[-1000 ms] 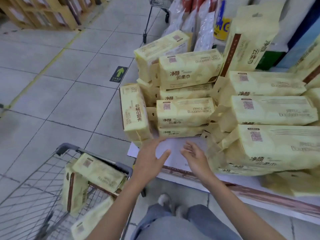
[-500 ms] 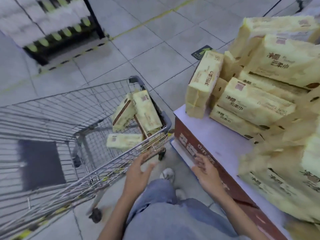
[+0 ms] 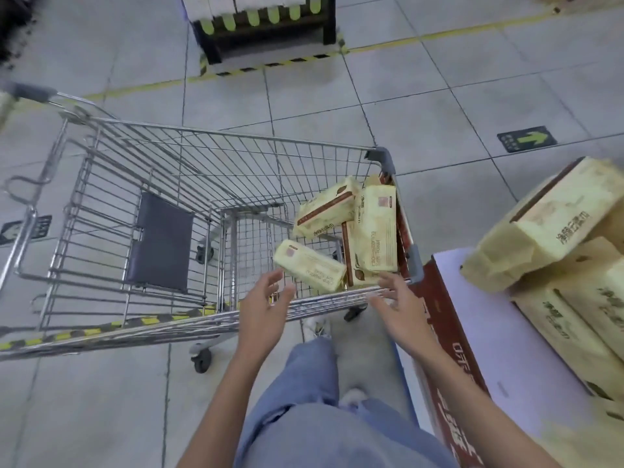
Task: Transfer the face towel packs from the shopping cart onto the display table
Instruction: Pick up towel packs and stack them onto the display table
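Now reaching in for the next pick: left hand (image 3: 266, 305) & right hand (image 3: 395, 298) both empty, fingers spread, at the shopping cart (image 3: 202, 133) near rim. A few face towel packs (image 3: 374, 224) lie in its front corner. Next: clasp the nearest pack (image 3: 309, 266) w/ both hands. Vs 0.5 s ago, hands are farther fwd, closer to the packs.

Right edge crops table packs (image 3: 547, 228); cart rim (image 3: 152, 328) blurred.

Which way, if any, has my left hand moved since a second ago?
Yes. The left hand went from above the display table leftward to the shopping cart rim, near a face towel pack.
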The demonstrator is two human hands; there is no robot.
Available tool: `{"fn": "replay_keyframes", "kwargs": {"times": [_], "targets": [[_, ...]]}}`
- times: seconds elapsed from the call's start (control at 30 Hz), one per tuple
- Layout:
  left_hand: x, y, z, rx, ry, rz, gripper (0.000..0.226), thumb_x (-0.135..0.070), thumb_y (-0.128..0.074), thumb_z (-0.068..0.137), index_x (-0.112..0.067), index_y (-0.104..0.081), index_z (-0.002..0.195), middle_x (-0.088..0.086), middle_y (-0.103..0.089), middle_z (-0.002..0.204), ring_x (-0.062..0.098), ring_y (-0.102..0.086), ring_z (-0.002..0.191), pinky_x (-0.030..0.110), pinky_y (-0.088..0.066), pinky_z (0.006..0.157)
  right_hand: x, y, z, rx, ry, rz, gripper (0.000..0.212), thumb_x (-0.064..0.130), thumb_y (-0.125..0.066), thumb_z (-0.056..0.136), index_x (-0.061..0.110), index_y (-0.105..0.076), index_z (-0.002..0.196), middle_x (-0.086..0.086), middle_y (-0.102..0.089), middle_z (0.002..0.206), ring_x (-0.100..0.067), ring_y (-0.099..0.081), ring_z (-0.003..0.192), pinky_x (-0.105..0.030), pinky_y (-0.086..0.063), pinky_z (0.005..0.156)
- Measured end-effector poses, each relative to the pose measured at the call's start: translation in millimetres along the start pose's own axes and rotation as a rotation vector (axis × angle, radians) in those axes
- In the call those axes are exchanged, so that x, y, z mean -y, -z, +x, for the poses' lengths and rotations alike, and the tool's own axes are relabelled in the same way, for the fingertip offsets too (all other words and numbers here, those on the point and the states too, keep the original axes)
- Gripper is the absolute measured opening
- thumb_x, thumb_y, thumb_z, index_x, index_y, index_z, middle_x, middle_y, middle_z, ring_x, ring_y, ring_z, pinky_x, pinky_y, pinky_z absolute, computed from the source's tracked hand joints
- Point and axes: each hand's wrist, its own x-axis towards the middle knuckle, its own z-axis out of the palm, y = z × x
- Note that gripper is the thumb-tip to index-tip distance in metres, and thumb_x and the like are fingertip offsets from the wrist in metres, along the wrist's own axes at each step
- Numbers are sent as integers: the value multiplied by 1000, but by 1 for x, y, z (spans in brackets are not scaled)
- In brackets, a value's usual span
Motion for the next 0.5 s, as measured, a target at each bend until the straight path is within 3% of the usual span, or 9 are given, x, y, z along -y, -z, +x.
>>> {"fn": "replay_keyframes", "kwargs": {"times": [0.07, 0.23, 0.33, 0.43, 0.5], "targets": [[-2, -3, 32, 1, 52, 3, 38, -26, -59, 93, -15, -55, 129, -7, -59, 120, 8, -55, 103, 16, -42, 78, 13, -5, 35, -6, -2, -40, 54, 25, -64, 88, 16, -42, 137, 0, -52, 130, -15, -49, 116, -36, -41, 99], [4, -21, 109, 87, 310, 3, 52, -33, -57, 93, -8, -47, 137, 4, -55, 135, 13, -52, 107, 27, -39, 89, 29, -18, 113, -147, -133, -99, 71, 23, -69, 83, 9, -32, 142, -9, -45, 137, -23, -44, 123, -27, -35, 92], [20, -39, 148, 164, 525, -32, 58, -36, -59, 92, -6, -42, 139, 8, -51, 139, 25, -50, 122, 38, -40, 101, 22, -28, 147, -206, -264, -144, 78, 24, -73, 78, 5, -31, 141, -15, -44, 136, -30, -43, 124, -38, -38, 102], [37, -63, 175, 228, 570, 31, 36, -30, -64, 89, -8, -53, 115, 5, -62, 123, 20, -57, 99, 30, -49, 81, 7, -39, 170, -259, -361, -186, 88, 27, -78, 72, 4, -28, 141, -18, -42, 136, -33, -41, 125, -48, -39, 103], [50, -80, 188, 237, 611, 10, 35, -25, -69, 85, -10, -49, 109, 6, -64, 118, 21, -57, 96, 28, -47, 81, -2, -47, 181, -321, -421, -231, 96, 29, -80, 69, 6, -24, 142, -18, -36, 139, -35, -36, 128, -48, -37, 104]]}}
